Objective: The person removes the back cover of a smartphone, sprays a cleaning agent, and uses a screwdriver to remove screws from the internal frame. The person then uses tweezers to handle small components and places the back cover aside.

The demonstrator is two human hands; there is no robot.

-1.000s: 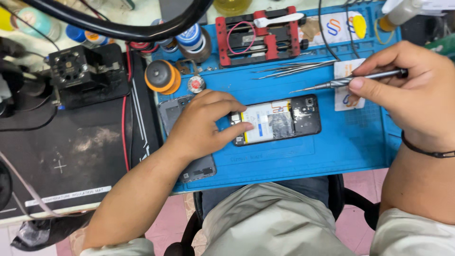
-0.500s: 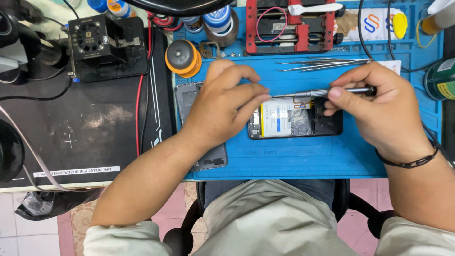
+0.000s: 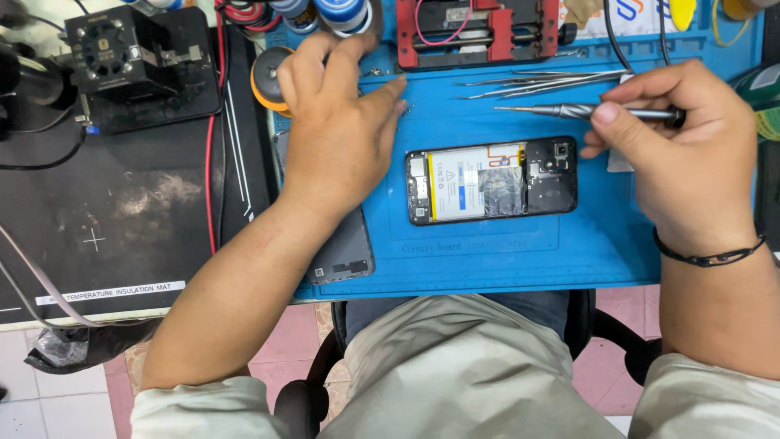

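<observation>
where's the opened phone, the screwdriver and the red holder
phone (image 3: 491, 180): head view, on the pale battery in its open back.
screwdriver (image 3: 569, 110): head view, on the grey shaft ahead of the right hand's thumb.
red holder (image 3: 478, 31): head view, on the dark middle of the clamp frame at the mat's far edge.

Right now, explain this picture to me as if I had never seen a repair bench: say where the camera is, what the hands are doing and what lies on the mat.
The camera sits on the person's head and looks down at the bench and their lap. No machine is at work here, only two bare hands. The right hand holds a thin screwdriver, tip pointing left. The left hand lies palm down on the blue mat, fingertips near some tiny parts. Between the hands lies an opened phone, back cover off, battery showing. A grey back cover lies under the left forearm. Tweezers and a red clamp lie further back. A black mat lies to the left.
</observation>
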